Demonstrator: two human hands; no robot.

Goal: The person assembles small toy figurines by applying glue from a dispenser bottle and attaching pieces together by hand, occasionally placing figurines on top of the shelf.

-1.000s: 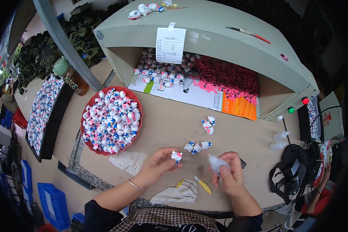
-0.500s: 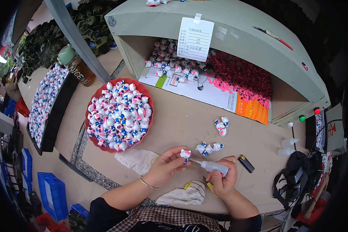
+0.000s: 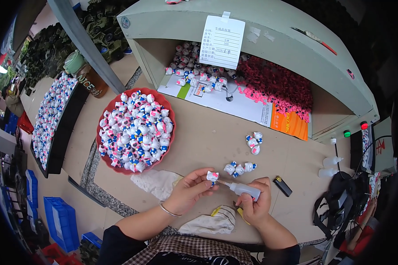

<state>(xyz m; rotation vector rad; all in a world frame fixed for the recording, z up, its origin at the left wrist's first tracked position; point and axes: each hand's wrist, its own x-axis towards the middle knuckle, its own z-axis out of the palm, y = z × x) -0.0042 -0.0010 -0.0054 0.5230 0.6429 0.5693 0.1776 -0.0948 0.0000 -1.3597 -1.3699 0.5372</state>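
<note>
Between the fingertips of my left hand [image 3: 191, 189] is a small white cat figurine [image 3: 212, 176] with pink and blue parts. My right hand [image 3: 257, 204] grips a translucent squeeze bottle [image 3: 245, 190], its thin nozzle pointing left at the figurine's lower part. Whether the tip touches it I cannot tell. Just beyond my hands lies a short row of similar figurines [image 3: 239, 169], with another small cluster [image 3: 254, 142] farther off. A red scalloped bowl [image 3: 174, 132] heaped with such figurines stands to the left.
A grey-green shelf box [image 3: 340, 84] at the back holds figurines and a pile of pink pieces [image 3: 278, 86]. A black lighter [image 3: 282, 186] lies right of my right hand. White cloths [image 3: 154, 184] are near my forearms. A black tray [image 3: 66, 128] of figurines sits far left.
Both hands keep nearly the same pose, with the bottle's nozzle still at the figurine. The whole view has shifted very slightly.
</note>
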